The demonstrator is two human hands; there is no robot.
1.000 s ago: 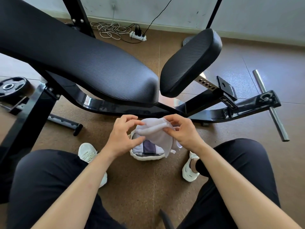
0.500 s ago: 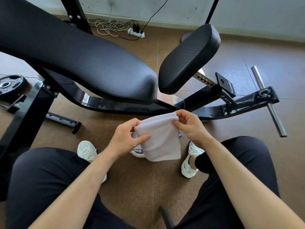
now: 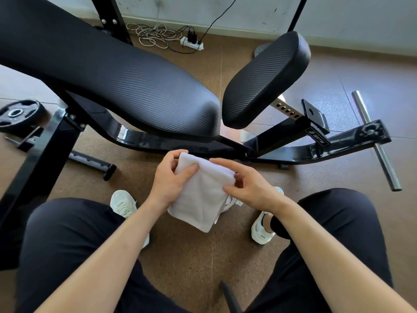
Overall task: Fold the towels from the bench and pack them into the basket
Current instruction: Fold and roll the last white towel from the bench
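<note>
A folded white towel (image 3: 203,193) hangs in front of me, between my knees and below the black bench (image 3: 126,80). My left hand (image 3: 170,179) grips its upper left corner, thumb on the front and fingers curled behind. My right hand (image 3: 250,188) holds its right edge, with the index finger stretched flat across the top and the thumb on the front. The towel hides the basket on the floor almost fully; only a sliver of white rim (image 3: 232,201) shows at the towel's right edge. No towels lie on the bench pads.
The bench's black steel frame (image 3: 293,152) runs across the floor just beyond my hands, with a chrome bar (image 3: 376,143) at right. A weight plate (image 3: 18,114) lies far left. My white shoes (image 3: 123,203) flank the basket. A power strip and cables lie by the wall.
The towel went from bunched over the basket to a flat folded rectangle, now tilted with its lower corner pointing down. My right hand slid from the top corner to the right edge.
</note>
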